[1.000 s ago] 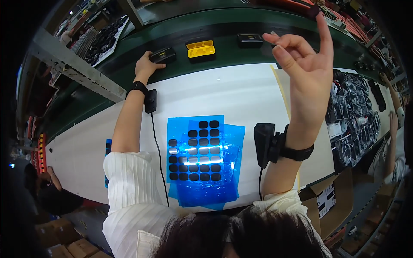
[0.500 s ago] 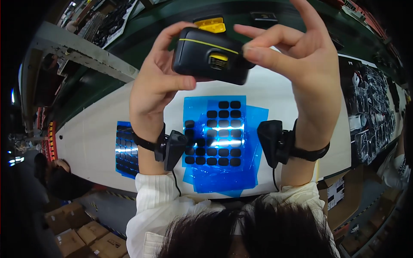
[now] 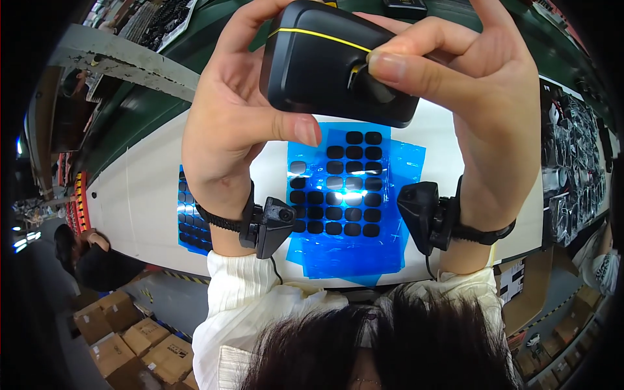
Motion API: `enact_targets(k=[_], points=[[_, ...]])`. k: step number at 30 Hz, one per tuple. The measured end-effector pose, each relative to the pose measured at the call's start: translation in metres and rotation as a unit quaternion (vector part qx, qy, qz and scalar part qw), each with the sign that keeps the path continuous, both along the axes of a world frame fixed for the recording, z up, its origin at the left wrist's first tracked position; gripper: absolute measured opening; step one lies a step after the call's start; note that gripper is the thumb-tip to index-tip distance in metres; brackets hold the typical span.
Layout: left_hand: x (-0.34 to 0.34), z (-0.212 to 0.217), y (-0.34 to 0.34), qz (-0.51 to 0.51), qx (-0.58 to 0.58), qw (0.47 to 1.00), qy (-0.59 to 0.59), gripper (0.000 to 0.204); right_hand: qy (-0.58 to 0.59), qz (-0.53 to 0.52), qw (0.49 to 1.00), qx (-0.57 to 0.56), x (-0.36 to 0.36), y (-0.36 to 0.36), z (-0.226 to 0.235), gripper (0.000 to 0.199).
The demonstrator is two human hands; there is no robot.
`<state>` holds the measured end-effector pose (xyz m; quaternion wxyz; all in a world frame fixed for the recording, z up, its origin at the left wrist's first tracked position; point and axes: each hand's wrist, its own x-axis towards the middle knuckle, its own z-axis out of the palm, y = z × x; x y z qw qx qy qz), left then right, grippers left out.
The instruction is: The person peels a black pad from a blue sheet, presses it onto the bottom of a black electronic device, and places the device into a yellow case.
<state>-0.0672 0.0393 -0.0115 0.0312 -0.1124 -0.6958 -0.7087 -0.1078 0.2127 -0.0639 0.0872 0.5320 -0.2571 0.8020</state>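
My left hand (image 3: pixel 224 114) holds up a black plastic case (image 3: pixel 309 71) with rounded corners and a thin yellow stripe, thumb below and fingers behind. On its facing side is a small recess (image 3: pixel 355 73) showing some yellow. My right hand (image 3: pixel 478 84) pinches a small dark rounded sticker (image 3: pixel 376 90) between thumb and forefinger, over that recess and hiding most of it. Whether the sticker touches the case I cannot tell. Below the case, blue film sheets (image 3: pixel 348 260) lie on the white table, the top one carrying rows of black rounded stickers (image 3: pixel 335 168).
Another blue sticker sheet (image 3: pixel 193 221) lies to the left. At the right, many plastic-wrapped black items (image 3: pixel 569 162) are spread out. A black device (image 3: pixel 404 8) rests on the green surface at the back. Cardboard boxes (image 3: pixel 146 335) stand on the floor; a person (image 3: pixel 97 263) is at the left.
The case has come nearer and tilted. My right hand has brought the sticker across the recess, which showed more fully before. The view has shifted slightly.
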Motion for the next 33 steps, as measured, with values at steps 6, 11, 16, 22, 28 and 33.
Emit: enact_targets(k=[6, 11, 16, 22, 28, 33], points=[[0.0, 0.0, -0.002, 0.002, 0.003, 1.0, 0.005, 0.098, -0.034, -0.007, 0.999, 0.023, -0.002, -0.001, 0.002, 0.084], [0.0, 0.001, -0.001, 0.003, -0.001, 1.0, -0.008, 0.098, -0.063, -0.014, 0.997, 0.043, -0.004, 0.002, 0.001, 0.084], [0.0, 0.001, 0.001, -0.012, 0.012, 1.0, -0.013, 0.098, -0.094, -0.021, 0.994, 0.06, 0.006, 0.001, 0.002, 0.083], [-0.002, 0.001, 0.003, -0.033, 0.03, 0.999, -0.015, 0.099, -0.127, -0.031, 0.988, 0.077, 0.012, 0.004, 0.004, 0.082], [-0.003, 0.0, 0.007, -0.088, 0.125, 0.988, -0.03, 0.087, -0.156, -0.05, 0.982, 0.095, 0.005, 0.009, 0.008, 0.082], [-0.001, 0.001, 0.008, -0.081, 0.131, 0.987, -0.038, 0.088, -0.18, -0.06, 0.976, 0.107, -0.001, 0.008, 0.012, 0.081]])
